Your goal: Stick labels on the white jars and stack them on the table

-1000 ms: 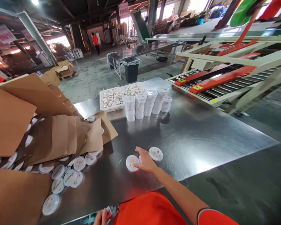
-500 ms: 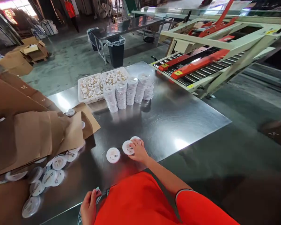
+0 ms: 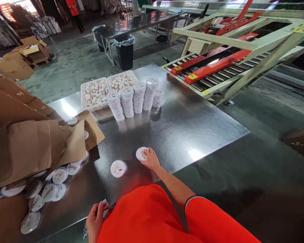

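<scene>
- The right hand (image 3: pixel 150 160) rests on a round white container (image 3: pixel 142 153) on the steel table (image 3: pixel 205 121), fingers curled over the near-right rim; it looks like a light fingertip hold from above rather than a full clench, and the container still sits flat on the metal.
- Relative to that hold, the container lies at about ten o'clock from the palm, touching the fingertips, with most of its labelled top uncovered.
- A second white container (image 3: pixel 118 168) lies apart from the first, at roughly eight o'clock from it, untouched by either hand.
- The left hand (image 3: pixel 94 219) is low at the table's near edge, closed around a small printed packet (image 3: pixel 105 206); what the packet is cannot be told.
- Risk, as I judge it: the polished table is slick, so a fingertip hold on one rim could let the container skid away or tip up on edge instead of lifting cleanly.
- Risk: a sweep toward eight o'clock could knock the second container, which lies close enough to be clipped.
- Risk: the stacks of containers (image 3: pixel 133 98) at twelve o'clock stand tall and narrow, and the leftmost leans; a careless placement or nudge there could topple a column into its neighbours or against the white baskets (image 3: pixel 95 92) behind.
- Risk: at nine o'clock, loose containers (image 3: pixel 50 184) spill from under brown cardboard (image 3: pixel 35 148) near the table's edge; a bump to the board could send some off onto the floor.
</scene>
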`<state>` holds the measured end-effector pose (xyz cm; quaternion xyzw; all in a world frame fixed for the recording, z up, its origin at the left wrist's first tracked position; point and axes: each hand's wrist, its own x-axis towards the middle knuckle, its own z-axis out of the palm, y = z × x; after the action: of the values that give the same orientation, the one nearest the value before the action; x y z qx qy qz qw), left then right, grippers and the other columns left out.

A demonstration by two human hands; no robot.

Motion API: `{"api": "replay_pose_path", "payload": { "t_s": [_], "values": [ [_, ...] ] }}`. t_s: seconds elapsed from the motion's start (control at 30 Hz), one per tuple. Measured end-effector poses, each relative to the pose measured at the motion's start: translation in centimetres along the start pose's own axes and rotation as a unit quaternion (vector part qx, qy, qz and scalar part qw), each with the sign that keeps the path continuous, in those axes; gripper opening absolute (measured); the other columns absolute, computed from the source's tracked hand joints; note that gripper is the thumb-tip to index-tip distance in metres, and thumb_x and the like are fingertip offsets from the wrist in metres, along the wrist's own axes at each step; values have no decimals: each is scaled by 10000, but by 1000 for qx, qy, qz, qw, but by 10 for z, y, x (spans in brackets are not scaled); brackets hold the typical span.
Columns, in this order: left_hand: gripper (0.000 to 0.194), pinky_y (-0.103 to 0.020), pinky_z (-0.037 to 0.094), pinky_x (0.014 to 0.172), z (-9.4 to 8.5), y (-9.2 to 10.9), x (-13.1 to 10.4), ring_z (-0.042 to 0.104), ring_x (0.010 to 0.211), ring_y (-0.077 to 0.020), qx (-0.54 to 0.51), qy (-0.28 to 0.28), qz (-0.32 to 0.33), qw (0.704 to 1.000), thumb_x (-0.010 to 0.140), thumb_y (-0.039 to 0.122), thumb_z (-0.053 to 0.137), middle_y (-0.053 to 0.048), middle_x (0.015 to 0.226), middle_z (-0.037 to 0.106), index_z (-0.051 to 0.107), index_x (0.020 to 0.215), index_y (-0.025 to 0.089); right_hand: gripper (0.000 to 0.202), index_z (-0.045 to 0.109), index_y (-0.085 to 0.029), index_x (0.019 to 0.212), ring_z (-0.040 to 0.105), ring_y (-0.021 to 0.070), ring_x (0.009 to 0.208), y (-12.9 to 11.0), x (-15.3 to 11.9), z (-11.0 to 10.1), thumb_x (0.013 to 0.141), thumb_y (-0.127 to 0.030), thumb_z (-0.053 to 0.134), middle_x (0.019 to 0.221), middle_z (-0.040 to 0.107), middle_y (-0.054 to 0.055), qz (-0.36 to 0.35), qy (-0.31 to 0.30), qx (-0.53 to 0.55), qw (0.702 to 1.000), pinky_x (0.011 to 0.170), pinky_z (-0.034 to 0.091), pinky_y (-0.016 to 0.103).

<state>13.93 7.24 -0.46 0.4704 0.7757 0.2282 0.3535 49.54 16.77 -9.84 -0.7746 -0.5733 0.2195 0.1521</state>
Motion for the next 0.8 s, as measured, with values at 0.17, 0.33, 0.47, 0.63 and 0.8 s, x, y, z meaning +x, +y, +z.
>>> {"api": "replay_pose_path", "payload": {
  "t_s": [0.17,0.33,0.47,0.63,0.8],
  "values": [
    [707,-356,552,662,-10,0,-3,725,756,-307,-39,-31,-33,998,594,904,502,-114,730,779,689,584,222,513,591,-196,1118,525,307,1220,-51,-15,-8,669,-392,742,1323,556,142,-108,32,96,989,995,457,431],
    [662,-343,531,662,-15,-6,-6,706,719,-276,-56,-11,-17,998,661,851,521,-98,706,767,692,611,213,542,626,-208,1137,542,304,1195,-122,-33,3,643,-368,783,1348,552,141,-232,-68,61,968,997,439,420],
    [634,-309,498,639,-19,-10,-5,678,685,-241,-71,-13,-5,997,714,808,513,-76,675,747,664,599,203,565,627,-212,1194,524,340,1239,-143,-34,9,660,-302,789,1482,430,170,-225,-103,9,969,1024,415,489],
    [546,-316,504,647,-14,-4,17,654,663,-222,-94,-39,42,994,744,713,553,-66,641,703,662,618,192,720,565,-201,1246,420,367,1374,-125,-38,5,608,-361,857,1607,209,192,-236,-111,83,962,1069,411,507],
    [442,-433,503,978,8,13,63,646,1168,-335,-168,-188,96,963,744,586,627,-226,1397,586,650,603,168,832,397,-181,1359,292,324,1471,-100,-46,26,657,-339,814,1593,215,223,-226,-38,169,959,1140,365,501]
  ]
}}
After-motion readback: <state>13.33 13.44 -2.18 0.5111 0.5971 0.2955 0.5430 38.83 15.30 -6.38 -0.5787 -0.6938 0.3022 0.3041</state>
